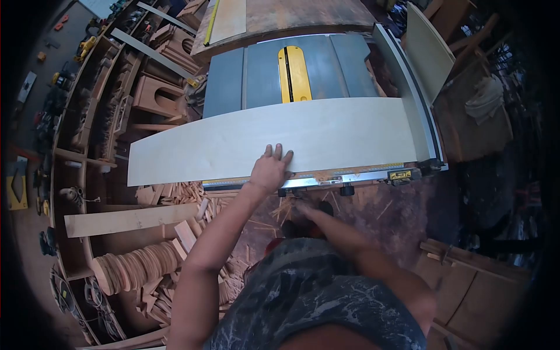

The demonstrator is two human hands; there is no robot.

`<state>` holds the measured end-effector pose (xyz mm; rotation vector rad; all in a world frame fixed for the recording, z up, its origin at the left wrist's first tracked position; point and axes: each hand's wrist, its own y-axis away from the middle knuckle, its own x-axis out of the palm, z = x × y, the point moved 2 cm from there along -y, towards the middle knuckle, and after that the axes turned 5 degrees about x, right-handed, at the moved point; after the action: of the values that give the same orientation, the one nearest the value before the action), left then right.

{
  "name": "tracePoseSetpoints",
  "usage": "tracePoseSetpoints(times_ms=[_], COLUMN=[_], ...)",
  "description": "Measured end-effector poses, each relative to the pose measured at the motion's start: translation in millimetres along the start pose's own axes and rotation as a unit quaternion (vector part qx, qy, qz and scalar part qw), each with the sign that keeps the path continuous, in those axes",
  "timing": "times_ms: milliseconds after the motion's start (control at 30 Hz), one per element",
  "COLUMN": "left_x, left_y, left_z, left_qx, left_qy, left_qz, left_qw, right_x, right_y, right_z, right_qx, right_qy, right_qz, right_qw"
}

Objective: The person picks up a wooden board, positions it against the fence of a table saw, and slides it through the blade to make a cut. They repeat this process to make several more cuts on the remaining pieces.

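Note:
A long pale wooden board (pixel 338 131) lies crosswise over the front of a table saw (pixel 224 81). Its right end meets the saw's rip fence (pixel 408 87). My left hand (pixel 271 168) rests on the board near its front edge, fingers spread and holding nothing. Below the saw's front rail (pixel 361 175), my right hand (pixel 303 205) reaches in under the table edge; its fingers are hidden. Behind the board shows the yellow throat plate (pixel 294 73) with its dark slot.
Shelves (pixel 87 157) with tools and wood pieces run along the left. Stacked curved wood pieces (pixel 137 265) and scattered offcuts lie at lower left. A wooden outfeed table (pixel 315 17) carries a yellow tape measure (pixel 212 23). A thin panel (pixel 429 55) leans right of the fence.

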<state>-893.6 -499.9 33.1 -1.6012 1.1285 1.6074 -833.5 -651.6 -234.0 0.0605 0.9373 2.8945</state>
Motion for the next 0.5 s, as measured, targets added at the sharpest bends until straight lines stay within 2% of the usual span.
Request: tracePoseSetpoints(times_ms=[33, 67, 100, 167, 267, 367, 500], left_x=[1, 1, -1, 0, -2, -5, -1], left_y=[1, 1, -1, -1, -2, -1, -1], left_z=[-1, -1, 0, 2, 1, 1, 1], left_qx=[0.0, 0.001, 0.002, 0.011, 0.007, 0.011, 0.011], left_qy=[0.002, 0.002, 0.0, -0.004, -0.001, -0.001, -0.005], left_qz=[0.004, 0.006, 0.006, 0.002, 0.018, 0.023, 0.017], left_qw=[1.0, 1.0, 1.0, 1.0, 1.0, 1.0, 1.0], right_x=[8, 16, 24, 40, 63, 76, 82], right_y=[-12, -26, -37, -50, -66, -97, -108], right_z=[-2, -5, -10, -13, -12, -59, -75], right_qx=[-0.005, 0.046, 0.099, 0.181, 0.215, 0.146, 0.14], right_qy=[-0.021, -0.136, -0.261, -0.461, -0.538, -0.62, -0.607], right_qz=[-0.007, -0.005, 0.014, 0.034, 0.021, 0.0, -0.028], right_qw=[1.0, 0.99, 0.96, 0.868, 0.815, 0.771, 0.782])
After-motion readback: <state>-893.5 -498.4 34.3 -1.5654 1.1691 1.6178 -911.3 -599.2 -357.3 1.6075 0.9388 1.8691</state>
